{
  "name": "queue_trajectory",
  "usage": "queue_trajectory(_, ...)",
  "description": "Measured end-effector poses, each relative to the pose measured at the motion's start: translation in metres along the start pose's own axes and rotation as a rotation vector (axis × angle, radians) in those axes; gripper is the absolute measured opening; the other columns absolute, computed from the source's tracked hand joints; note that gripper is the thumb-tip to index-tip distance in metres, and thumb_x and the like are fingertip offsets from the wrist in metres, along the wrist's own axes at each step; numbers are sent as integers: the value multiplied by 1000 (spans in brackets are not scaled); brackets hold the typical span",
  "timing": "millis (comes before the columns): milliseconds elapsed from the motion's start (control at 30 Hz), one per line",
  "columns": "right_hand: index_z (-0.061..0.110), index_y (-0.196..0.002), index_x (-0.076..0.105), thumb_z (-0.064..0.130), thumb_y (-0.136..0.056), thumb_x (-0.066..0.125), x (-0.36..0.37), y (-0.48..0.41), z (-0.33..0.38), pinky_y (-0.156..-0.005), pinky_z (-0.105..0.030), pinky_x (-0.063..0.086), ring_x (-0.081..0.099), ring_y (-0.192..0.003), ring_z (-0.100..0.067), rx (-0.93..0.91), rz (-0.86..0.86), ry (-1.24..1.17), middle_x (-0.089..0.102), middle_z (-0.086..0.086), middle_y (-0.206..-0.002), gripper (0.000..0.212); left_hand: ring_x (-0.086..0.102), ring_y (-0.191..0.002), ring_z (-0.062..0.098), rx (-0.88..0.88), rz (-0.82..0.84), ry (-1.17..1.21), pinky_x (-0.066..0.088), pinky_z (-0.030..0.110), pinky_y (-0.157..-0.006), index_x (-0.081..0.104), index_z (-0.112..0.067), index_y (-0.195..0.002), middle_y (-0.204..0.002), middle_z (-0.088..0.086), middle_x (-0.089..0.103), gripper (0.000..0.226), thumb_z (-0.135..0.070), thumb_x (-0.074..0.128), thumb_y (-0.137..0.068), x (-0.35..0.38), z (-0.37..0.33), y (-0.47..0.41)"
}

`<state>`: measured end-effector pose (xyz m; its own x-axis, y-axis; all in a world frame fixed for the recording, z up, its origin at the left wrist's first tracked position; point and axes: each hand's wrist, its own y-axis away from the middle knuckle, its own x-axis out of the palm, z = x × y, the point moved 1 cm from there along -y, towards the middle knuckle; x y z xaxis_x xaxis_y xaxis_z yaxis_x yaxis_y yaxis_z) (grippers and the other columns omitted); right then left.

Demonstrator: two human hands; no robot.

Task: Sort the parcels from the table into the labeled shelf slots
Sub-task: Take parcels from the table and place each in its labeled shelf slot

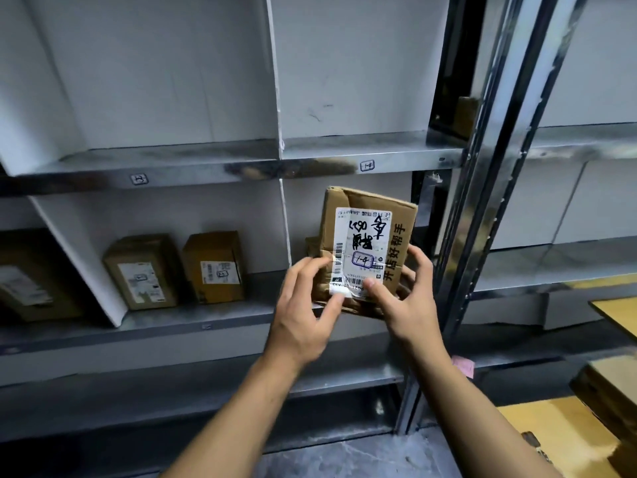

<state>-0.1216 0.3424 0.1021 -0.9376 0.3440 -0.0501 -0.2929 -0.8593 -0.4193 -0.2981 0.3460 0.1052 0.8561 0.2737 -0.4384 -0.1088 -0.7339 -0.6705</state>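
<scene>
A worn brown cardboard parcel [365,243] with a white shipping label, handwritten "1-4" circled on it, stands upright in front of the right-hand shelf slot. My left hand [305,312] grips its lower left edge, thumb on the label. Its lower right edge is held by my right hand [410,298], fingers curled behind the box and thumb on the front. On the shelf rail above the parcel is a small tag reading "1-4" [367,165]. Another slot tag [139,179] sits on the same rail to the left.
Two brown parcels [141,270] [215,265] stand in the slot to the left, and another [31,284] lies at the far left. White dividers [284,215] separate slots. A metal upright [482,188] borders the right. Cardboard boxes [606,384] sit on a yellow table at lower right.
</scene>
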Motion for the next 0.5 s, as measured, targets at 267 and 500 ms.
queue_trajectory(267,53,-131,37,34,-81,80,5,-96,48,-93,-44,57,64,-108,-3,-156,34,-85,62,15,-118,69,49,-111,9,60,-151,-132,37,19,-97,52,-17,-123,-117,-9,49,40,-31,61,-87,-22,2,-93)
queue_trajectory(500,51,-132,33,40,-79,78,10,-197,82,-90,-46,57,62,-114,-14,-262,55,-99,57,8,-122,70,46,-115,20,106,15,-578,40,39,-97,50,-22,-128,-124,0,53,48,-47,52,-87,-43,5,-168)
